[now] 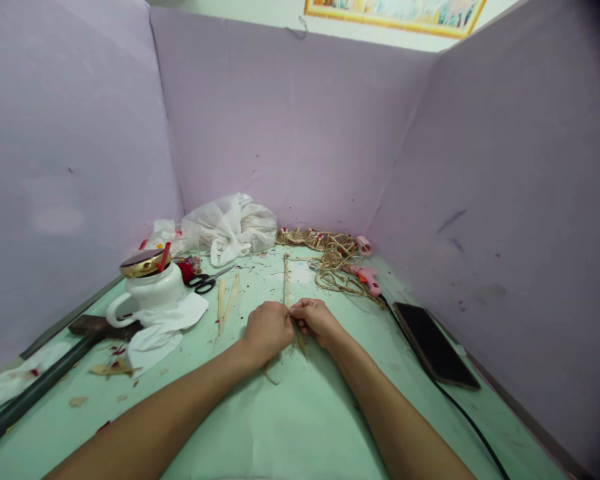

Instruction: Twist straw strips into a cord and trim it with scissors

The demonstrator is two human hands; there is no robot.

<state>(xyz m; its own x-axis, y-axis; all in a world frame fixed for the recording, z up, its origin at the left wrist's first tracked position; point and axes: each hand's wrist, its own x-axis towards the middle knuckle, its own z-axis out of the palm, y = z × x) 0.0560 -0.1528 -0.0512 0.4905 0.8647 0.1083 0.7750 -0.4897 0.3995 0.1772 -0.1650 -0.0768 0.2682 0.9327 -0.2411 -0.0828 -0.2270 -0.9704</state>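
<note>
In the middle of the table my left hand [270, 328] and my right hand [316, 320] meet, fingers closed in a pinch. Between them they grip the near end of a thin straw-coloured cord [287, 277], which runs straight away from me along the table. Its far end lies near a white patch. A loose pale strip [301, 344] sticks out below my hands, and a thin curled strand [270, 375] hangs under my left hand. My fingertips partly hide how the strands join. Two pale dry strips [221, 303] lie left of the cord.
To the left are black-handled scissors [203, 283], a white lidded mug [153, 290], tissue [163, 333] and a hammer [87, 337]. A plastic bag [233, 223] sits at the back. Tangled twine [340, 263], a pink glue gun [367, 279] with a black cable, and a phone [435, 343] are right.
</note>
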